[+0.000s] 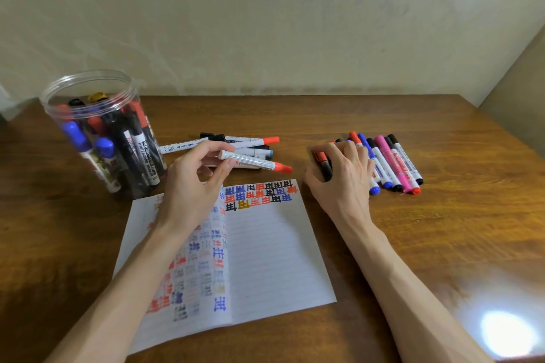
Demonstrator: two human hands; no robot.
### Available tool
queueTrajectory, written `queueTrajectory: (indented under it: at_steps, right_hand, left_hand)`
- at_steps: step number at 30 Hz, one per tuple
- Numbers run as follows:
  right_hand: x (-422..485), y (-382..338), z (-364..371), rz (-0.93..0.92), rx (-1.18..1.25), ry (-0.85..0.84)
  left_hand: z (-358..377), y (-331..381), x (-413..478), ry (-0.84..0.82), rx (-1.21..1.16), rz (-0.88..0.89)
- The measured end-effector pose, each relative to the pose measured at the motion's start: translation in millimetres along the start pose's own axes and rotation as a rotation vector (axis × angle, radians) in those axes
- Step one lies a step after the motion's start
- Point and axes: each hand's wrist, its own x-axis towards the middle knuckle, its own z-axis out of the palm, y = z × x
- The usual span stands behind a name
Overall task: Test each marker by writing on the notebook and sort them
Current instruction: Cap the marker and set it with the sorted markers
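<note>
Left hand (188,186): fingers (211,150) pinch a white-barrelled, red-capped marker (256,163), long axis crosswise, cap rightward, just beyond the lined paper notebook (265,250). Right hand (339,177) covers a row of mixed-colour markers (392,165); its grip is unclear.

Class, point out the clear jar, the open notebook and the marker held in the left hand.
clear jar (88,75), head view, back of its rim
notebook (274,259), head view, blank right page
held marker (253,162), head view, white barrel

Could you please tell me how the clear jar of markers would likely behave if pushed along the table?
The clear jar looks tall and crowded with markers, so probably top-heavy: it may tip if pushed near its rim. Pushed low, its smooth plastic likely slides on the glossy table.
</note>
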Motion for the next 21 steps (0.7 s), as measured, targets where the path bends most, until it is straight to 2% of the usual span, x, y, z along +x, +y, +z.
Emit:
queueTrajectory:
  at_steps: [6,12,15,18,21]
  right_hand:
    - [-4.1,-12.3,3.0,-0.319,0.136,-0.021]
    - [-6.5,-22.9,2.0,-0.425,0.16,-0.002]
    - [-11.0,-29.4,-5.3,-0.299,0.39,-0.073]
    - [-14.0,-40.6,-13.9,-0.048,0.738,-0.259]
    - [-16.2,-47.5,-17.4,0.031,0.895,-0.343]
  left_hand:
    - [0.8,4.5,-1.9,-0.045,-0.074,0.063]
    - [-2.7,12.5,-4.3,-0.071,-0.189,0.105]
    - [-2.4,14.7,-4.0,-0.162,-0.269,0.075]
    - [1.2,11.7,-6.9,-0.292,-0.067,0.128]
    - [4.2,11.7,-12.3,-0.336,0.064,0.196]
